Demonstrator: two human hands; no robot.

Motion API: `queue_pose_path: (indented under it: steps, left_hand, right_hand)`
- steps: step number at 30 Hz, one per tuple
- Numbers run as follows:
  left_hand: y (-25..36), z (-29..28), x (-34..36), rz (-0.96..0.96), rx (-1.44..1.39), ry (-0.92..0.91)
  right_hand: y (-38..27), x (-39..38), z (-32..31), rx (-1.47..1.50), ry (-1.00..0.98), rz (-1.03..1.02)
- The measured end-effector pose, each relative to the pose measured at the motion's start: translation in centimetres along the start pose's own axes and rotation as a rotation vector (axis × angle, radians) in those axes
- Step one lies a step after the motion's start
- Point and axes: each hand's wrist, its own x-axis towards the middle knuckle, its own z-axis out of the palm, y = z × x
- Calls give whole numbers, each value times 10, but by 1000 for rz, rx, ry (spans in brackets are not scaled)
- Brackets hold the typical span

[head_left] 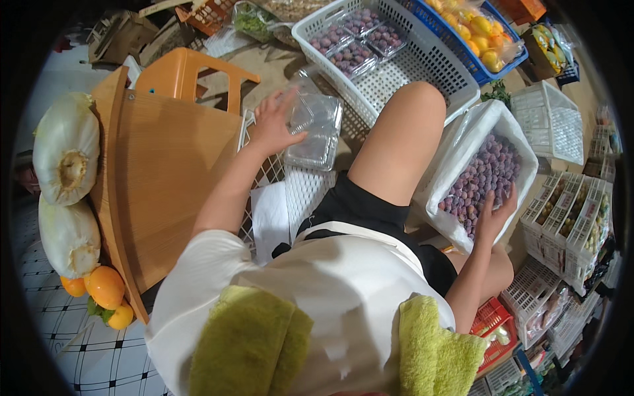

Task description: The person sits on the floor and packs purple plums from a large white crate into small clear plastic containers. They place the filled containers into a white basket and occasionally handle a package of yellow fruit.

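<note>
— Left hand (272, 124) lies flat, fingers spread, on the clear clamshell boxes (316, 131), far left.
— Its grip pinches nothing; they could slide. Right hand (495, 212) cups purple fruit (479, 178); some may spill.

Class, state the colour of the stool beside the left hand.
Orange, seen in the head view: stool, near the left hand.

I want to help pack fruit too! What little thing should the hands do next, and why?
Probably lift one clear box off the stack with the left hand and bring it toward the bag of purple fruit. The left hand rests on the empty boxes, while the right hand is already in the fruit.
</note>
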Motion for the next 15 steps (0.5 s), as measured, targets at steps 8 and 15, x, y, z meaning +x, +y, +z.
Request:
queue_pose_path:
  steps: [8, 15]
  left_hand:
    - [157, -50, 64, 518, -1008, 457]
    - [267, -8, 85, 558, -1366, -89]
  right_hand:
    - [-135, 29, 22, 894, -377, 256]
    - [-135, 40, -38, 1136, -503, 541]
